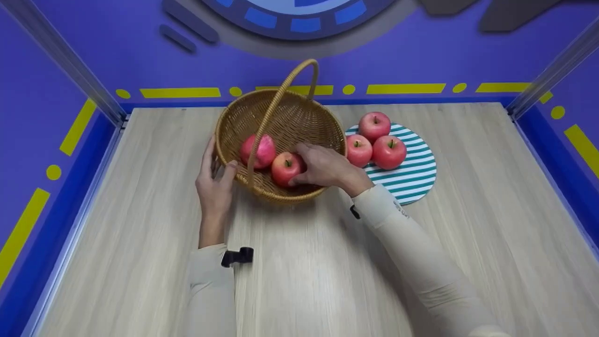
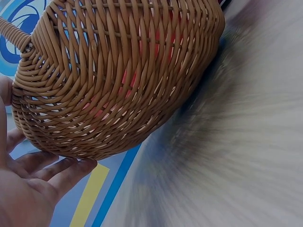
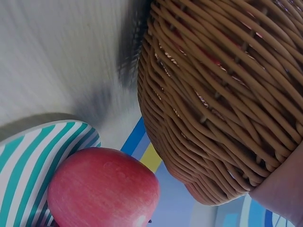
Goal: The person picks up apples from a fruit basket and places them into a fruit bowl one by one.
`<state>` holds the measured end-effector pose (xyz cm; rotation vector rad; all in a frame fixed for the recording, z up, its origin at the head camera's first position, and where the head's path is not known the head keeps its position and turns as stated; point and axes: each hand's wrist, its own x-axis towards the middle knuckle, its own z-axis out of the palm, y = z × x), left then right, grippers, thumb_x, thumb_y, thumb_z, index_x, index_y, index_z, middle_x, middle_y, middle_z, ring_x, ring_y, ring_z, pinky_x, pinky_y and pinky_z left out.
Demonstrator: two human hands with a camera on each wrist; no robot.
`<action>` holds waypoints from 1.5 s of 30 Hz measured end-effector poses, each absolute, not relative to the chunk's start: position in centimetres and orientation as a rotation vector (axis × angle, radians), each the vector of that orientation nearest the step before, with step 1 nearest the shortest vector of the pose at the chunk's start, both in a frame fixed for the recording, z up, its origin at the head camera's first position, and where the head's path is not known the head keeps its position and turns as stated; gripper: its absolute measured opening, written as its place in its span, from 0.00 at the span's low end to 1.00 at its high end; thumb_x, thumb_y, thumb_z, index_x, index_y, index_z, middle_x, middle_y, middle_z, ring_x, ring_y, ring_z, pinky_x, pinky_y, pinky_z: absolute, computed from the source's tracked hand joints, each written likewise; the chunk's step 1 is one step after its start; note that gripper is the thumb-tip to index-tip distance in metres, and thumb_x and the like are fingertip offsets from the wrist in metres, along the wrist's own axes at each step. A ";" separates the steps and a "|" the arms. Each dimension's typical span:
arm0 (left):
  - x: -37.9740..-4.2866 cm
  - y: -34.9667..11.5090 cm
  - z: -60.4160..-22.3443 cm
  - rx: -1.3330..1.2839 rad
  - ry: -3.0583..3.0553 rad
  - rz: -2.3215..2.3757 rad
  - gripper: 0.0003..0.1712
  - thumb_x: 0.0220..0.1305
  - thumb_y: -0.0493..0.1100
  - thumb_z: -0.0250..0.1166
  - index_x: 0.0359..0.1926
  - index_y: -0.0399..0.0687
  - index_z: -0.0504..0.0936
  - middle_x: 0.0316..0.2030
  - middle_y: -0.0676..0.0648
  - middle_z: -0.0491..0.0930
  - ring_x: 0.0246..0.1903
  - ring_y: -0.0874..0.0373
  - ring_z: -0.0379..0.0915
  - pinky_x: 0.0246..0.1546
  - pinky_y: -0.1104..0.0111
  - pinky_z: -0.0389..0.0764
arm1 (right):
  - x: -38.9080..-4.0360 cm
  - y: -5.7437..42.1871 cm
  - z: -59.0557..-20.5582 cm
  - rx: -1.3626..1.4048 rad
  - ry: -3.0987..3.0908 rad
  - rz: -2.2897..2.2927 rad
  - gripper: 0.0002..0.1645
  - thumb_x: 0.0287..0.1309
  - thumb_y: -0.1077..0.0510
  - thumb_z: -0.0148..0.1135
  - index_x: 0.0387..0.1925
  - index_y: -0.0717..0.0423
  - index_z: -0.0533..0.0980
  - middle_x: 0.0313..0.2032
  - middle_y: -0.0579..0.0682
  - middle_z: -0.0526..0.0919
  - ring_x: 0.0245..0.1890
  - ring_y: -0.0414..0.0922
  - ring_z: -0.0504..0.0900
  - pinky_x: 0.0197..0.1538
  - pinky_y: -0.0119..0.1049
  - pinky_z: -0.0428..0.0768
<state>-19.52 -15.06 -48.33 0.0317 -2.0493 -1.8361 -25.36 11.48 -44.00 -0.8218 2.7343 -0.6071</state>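
Note:
A brown wicker basket (image 1: 304,117) with an arched handle stands tilted toward me at the back of the table. My left hand (image 1: 214,189) grips its left side, thumb at the rim and fingers against the outer weave, as the left wrist view shows with the hand (image 2: 40,184) beside the basket wall (image 2: 118,80). Inside the basket, my right hand (image 1: 325,166) holds a red apple (image 1: 284,171) between thumb and fingers. Left of that apple lies a pink fruit (image 1: 266,150), partly behind the handle; its kind is unclear. In the right wrist view the basket wall (image 3: 218,94) hides the held apple.
Right of the basket lies a round green-and-white striped board (image 1: 416,175) bearing a rear apple (image 1: 374,125), a left apple (image 1: 359,152) and a right apple (image 1: 389,153). Blue panels (image 1: 412,61) with yellow marks bound the wooden table (image 1: 290,262) at back and sides.

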 end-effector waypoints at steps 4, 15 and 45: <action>-19.6 -15.1 -48.3 0.031 -2.041 -1.845 0.40 0.70 0.45 0.66 0.81 0.57 0.67 0.76 0.48 0.68 0.73 0.49 0.66 0.74 0.53 0.67 | -25.3 11.4 -44.0 -0.782 2.707 -0.656 0.46 0.59 0.36 0.77 0.68 0.55 0.70 0.54 0.54 0.83 0.51 0.50 0.82 0.61 0.47 0.82; -19.6 -15.0 -48.3 -0.022 -2.012 -1.873 0.40 0.70 0.44 0.66 0.81 0.55 0.67 0.76 0.50 0.68 0.73 0.46 0.66 0.72 0.49 0.70 | -25.3 11.6 -44.6 -0.866 2.718 -0.746 0.43 0.60 0.41 0.77 0.69 0.57 0.73 0.59 0.53 0.82 0.55 0.50 0.81 0.64 0.45 0.80; -19.5 -15.2 -48.7 -0.022 -2.013 -1.832 0.39 0.72 0.43 0.66 0.81 0.53 0.66 0.75 0.45 0.69 0.71 0.46 0.69 0.72 0.52 0.71 | -23.6 13.3 -44.8 -0.759 2.861 -1.656 0.49 0.59 0.46 0.79 0.76 0.58 0.68 0.67 0.53 0.73 0.63 0.44 0.73 0.66 0.41 0.78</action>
